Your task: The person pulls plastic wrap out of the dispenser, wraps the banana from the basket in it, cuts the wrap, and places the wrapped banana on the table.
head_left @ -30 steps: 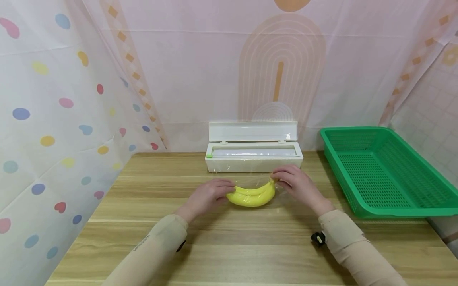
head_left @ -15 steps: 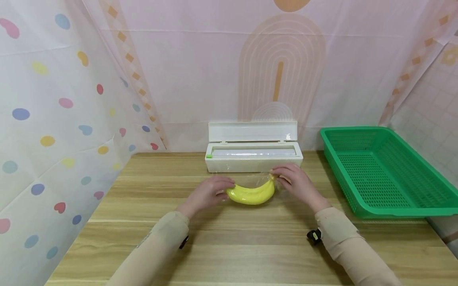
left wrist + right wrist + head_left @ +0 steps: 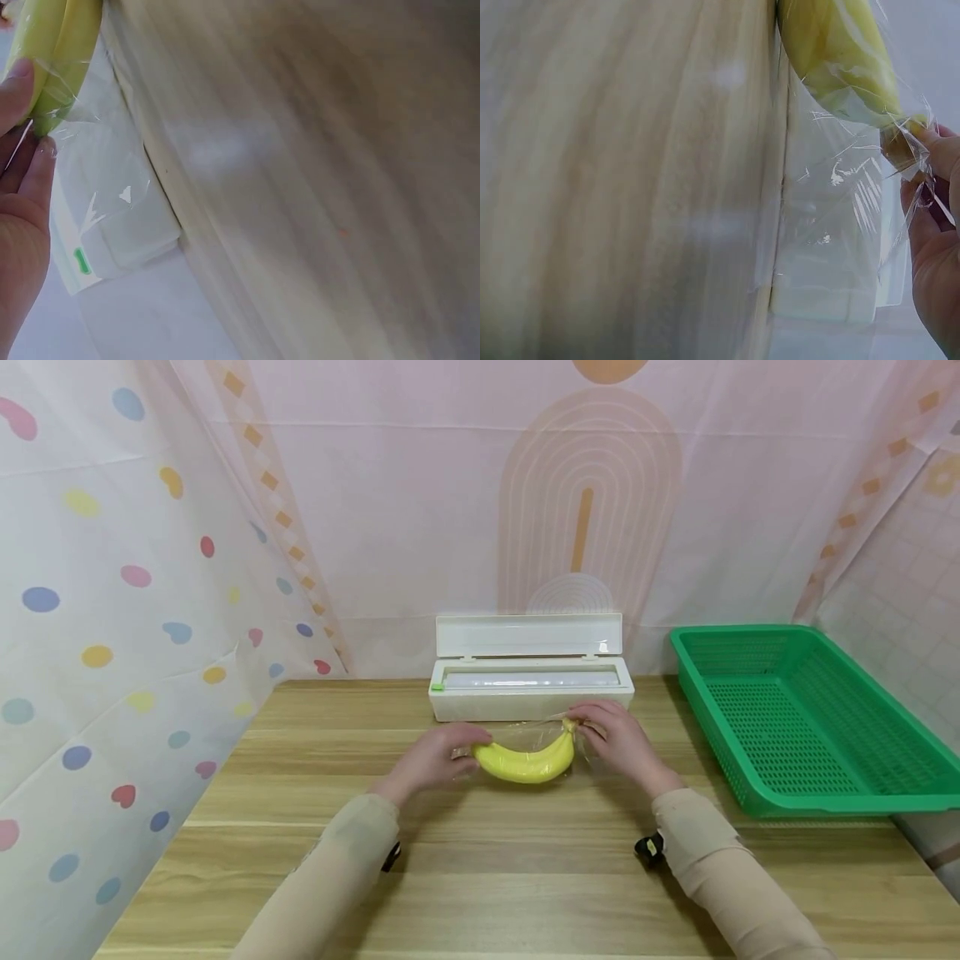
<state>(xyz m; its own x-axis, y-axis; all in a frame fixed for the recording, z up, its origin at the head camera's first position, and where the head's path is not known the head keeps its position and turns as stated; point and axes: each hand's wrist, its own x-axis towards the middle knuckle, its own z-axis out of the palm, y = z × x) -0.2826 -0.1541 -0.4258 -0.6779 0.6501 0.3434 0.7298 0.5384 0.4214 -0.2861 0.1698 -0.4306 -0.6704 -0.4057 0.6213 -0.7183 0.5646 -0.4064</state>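
Note:
A yellow banana [image 3: 525, 762] lies on the wooden table [image 3: 480, 860] in front of a white cling-film dispenser box [image 3: 531, 689] with its lid up. Clear cling film [image 3: 840, 187] is draped over the banana [image 3: 840, 52]. My left hand [image 3: 433, 760] pinches the banana's left end [image 3: 52, 60] through the film [image 3: 97, 172]. My right hand [image 3: 618, 741] pinches the stem end through the film, as the right wrist view shows at my fingers [image 3: 934, 157].
A green perforated plastic basket [image 3: 795, 718] sits at the table's right side. Patterned fabric screens [image 3: 135, 610] close in the left, back and right. Bare tabletop lies in front of the banana.
Both hands have rolled the banana a little away from me toward the dispenser, and the film has wrapped closer round it.

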